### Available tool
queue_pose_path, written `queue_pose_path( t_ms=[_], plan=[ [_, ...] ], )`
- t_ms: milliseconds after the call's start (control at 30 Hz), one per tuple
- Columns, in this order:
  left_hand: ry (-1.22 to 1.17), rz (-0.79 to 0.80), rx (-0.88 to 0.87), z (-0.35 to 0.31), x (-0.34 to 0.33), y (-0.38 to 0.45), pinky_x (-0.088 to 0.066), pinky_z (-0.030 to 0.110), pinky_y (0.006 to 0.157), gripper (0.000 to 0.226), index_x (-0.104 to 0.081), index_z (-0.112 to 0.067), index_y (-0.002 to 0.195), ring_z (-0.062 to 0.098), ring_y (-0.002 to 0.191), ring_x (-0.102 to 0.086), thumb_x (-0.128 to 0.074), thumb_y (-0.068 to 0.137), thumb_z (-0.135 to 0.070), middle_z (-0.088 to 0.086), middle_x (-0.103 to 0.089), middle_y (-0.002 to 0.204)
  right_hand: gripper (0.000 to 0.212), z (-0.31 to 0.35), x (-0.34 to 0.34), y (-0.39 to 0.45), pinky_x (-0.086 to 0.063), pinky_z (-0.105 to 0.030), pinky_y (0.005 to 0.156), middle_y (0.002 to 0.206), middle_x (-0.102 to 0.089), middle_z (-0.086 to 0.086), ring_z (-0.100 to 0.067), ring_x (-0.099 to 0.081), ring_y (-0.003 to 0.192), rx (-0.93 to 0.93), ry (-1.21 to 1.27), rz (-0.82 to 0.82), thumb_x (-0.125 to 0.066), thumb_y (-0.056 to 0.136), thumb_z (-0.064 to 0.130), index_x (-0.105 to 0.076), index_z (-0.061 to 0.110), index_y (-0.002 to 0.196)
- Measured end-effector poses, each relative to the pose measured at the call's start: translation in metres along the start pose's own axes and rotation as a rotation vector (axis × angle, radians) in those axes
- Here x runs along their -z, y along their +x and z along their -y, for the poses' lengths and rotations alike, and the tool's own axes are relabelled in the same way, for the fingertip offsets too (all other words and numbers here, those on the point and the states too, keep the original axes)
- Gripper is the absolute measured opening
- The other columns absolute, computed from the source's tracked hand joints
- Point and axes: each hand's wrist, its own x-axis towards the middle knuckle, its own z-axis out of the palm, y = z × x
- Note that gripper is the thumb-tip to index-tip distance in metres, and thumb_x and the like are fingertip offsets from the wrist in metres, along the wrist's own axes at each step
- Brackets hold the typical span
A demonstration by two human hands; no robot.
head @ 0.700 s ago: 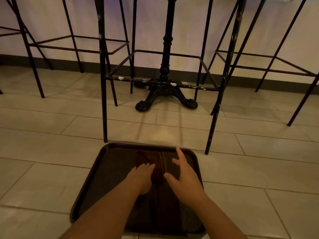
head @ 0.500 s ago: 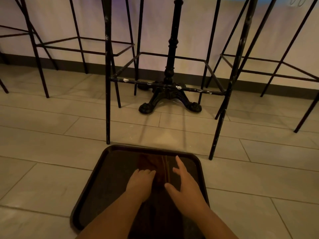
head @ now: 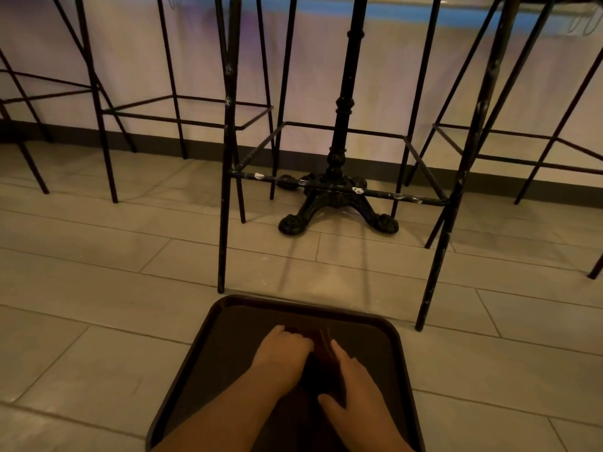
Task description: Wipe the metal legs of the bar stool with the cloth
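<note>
Both hands are down on the dark tray (head: pixel 228 347) on the near floor, gathering up the dark cloth (head: pixel 321 345) between them. The left hand (head: pixel 282 352) curls its fingers on the cloth; the right hand (head: pixel 354 384) lies flat beside it, fingers straight. The bar stool (head: pixel 339 189) stands just beyond (legs not yet wiped), easy to reach.

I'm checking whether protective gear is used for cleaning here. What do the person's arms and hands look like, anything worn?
Both forearms are bare as far as the frame shows: no sleeves in view. The left hand and right hand wear no gloves, and no rings, watch or bracelet can be made out in the dim light.
</note>
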Motion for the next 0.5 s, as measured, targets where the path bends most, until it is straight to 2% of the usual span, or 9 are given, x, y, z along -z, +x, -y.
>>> queue_pose_path(
  t_ms=[133,200,233,267,333,400,433,500],
  plan=[
    [-0.018,-0.039,-0.081,0.009,0.031,-0.006,-0.019,0.036,0.114,0.028,-0.057,-0.020,0.118,0.018,0.110,-0.054,-0.045,0.093,-0.015,0.003,-0.062,0.116,0.087,0.008,0.000,0.011,-0.013,-0.034,0.117,0.156,-0.019,0.015,-0.015,-0.008,0.146,-0.003,-0.019,-0.023,-0.063,0.086,0.038,-0.003,0.037,0.150],
    [-0.074,-0.091,-0.113,0.012,0.048,-0.010,-0.026,0.035,0.110,0.028,-0.058,-0.022,0.118,0.017,0.107,-0.055,-0.041,0.096,-0.020,0.001,-0.063,0.115,0.081,0.014,0.003,0.015,-0.019,-0.034,0.117,0.151,-0.030,0.015,-0.013,-0.020,0.143,0.006,-0.018,-0.055,-0.062,0.086,0.037,-0.012,0.036,0.150],
    [-0.123,-0.122,-0.122,0.014,0.056,-0.011,-0.031,0.034,0.105,0.028,-0.059,-0.023,0.117,0.016,0.105,-0.055,-0.040,0.097,-0.022,0.000,-0.063,0.114,0.072,0.016,0.006,0.017,-0.026,-0.034,0.115,0.144,-0.040,0.017,-0.011,-0.032,0.137,0.011,0.006,-0.081,-0.062,0.087,0.035,-0.022,0.039,0.147],
    [-0.194,-0.148,-0.121,0.015,0.063,-0.013,-0.035,0.033,0.102,0.027,-0.060,-0.024,0.115,0.015,0.103,-0.056,-0.040,0.096,-0.023,-0.001,-0.064,0.113,0.059,0.018,0.009,0.018,-0.036,-0.033,0.109,0.132,-0.051,0.020,-0.005,-0.046,0.126,0.010,0.045,-0.096,-0.061,0.087,0.034,-0.034,0.043,0.139],
    [-0.350,-0.191,-0.097,0.018,0.074,-0.017,-0.041,0.031,0.097,0.026,-0.064,-0.026,0.110,0.013,0.101,-0.057,-0.043,0.095,-0.024,-0.004,-0.066,0.110,0.029,0.024,0.017,0.020,-0.052,-0.028,0.087,0.099,-0.065,0.020,0.003,-0.061,0.091,-0.020,0.129,-0.104,-0.059,0.088,0.035,-0.054,0.046,0.114],
    [-0.479,-0.210,-0.044,0.026,0.080,-0.019,-0.046,0.031,0.094,0.024,-0.065,-0.028,0.108,0.011,0.101,-0.058,-0.046,0.093,-0.024,-0.006,-0.066,0.109,0.006,0.030,0.025,0.022,-0.054,-0.023,0.064,0.077,-0.069,0.012,0.001,-0.064,0.066,-0.059,0.185,-0.130,-0.060,0.087,0.037,-0.062,0.040,0.093],
    [-0.545,-0.208,-0.013,0.031,0.082,-0.019,-0.047,0.031,0.093,0.024,-0.066,-0.030,0.108,0.010,0.101,-0.058,-0.048,0.093,-0.024,-0.007,-0.066,0.109,0.002,0.033,0.029,0.022,-0.052,-0.021,0.056,0.071,-0.069,0.010,0.000,-0.064,0.060,-0.067,0.226,-0.141,-0.062,0.087,0.039,-0.063,0.037,0.086],
    [-0.680,-0.191,0.026,0.042,0.085,-0.019,-0.049,0.031,0.093,0.022,-0.067,-0.031,0.106,0.007,0.100,-0.058,-0.053,0.091,-0.023,-0.009,-0.066,0.108,0.010,0.040,0.036,0.024,-0.048,-0.017,0.050,0.068,-0.070,0.012,0.001,-0.065,0.059,-0.066,0.324,-0.148,-0.065,0.085,0.041,-0.066,0.032,0.081]
  ],
)
